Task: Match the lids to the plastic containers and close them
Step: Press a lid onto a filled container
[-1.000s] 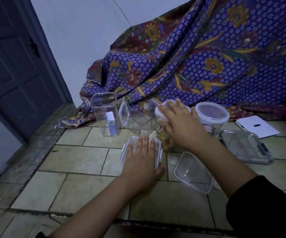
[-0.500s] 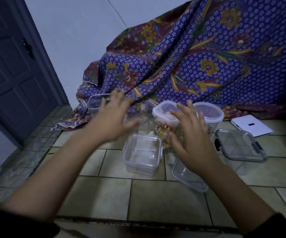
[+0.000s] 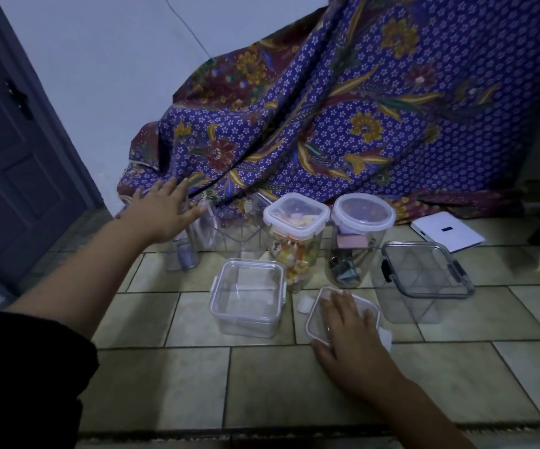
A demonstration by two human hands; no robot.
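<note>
While the right hand (image 3: 348,328) lies flat, fingers straight, on a loose clear lid (image 3: 316,314) down on the tiled floor (image 3: 294,384), the left hand (image 3: 165,212) reaches out, fingers spread and holding nothing. It is over the tall narrow container (image 3: 183,259) at the back left; I can't tell whether it touches the rim.

The lid sits just right of the low square container (image 3: 247,299), which already wears its own clip lid. The snack jar (image 3: 294,251), the round jar (image 3: 356,251) and the big dark-rimmed container (image 3: 424,277) look capped too.

So the open candidates are at the back: the tall narrow one and the clear container (image 3: 234,236) beside it.

That lid looks thin, light and a touch bendy, and it will probably be slick on tile. Lying flat, it offers little to pinch, so I'd hook a fingertip under a corner or a clip flap, then carry it by its edges. The tall container looks empty and tippy, so I'd steady its wall low down while pressing the lid on.
</note>
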